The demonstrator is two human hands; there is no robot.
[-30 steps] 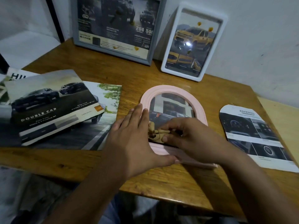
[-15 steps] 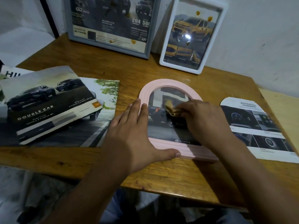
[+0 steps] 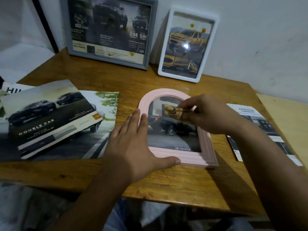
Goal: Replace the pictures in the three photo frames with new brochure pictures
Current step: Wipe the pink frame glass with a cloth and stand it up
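While left hand (image 3: 133, 147) is lying flat on pink frame (image 3: 196, 160) w/ fingers spread, right hand (image 3: 208, 114) is pinching small tan thing (image 3: 171, 110) at frame's 12 o'clock; may slip, scratching picture (image 3: 173, 130).

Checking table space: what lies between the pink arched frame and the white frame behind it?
Head view: bare wooden table separates the pink arched frame from the white frame.

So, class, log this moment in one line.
left hand: steadies pink arched frame | right hand: pinches tan cloth on its glass | table
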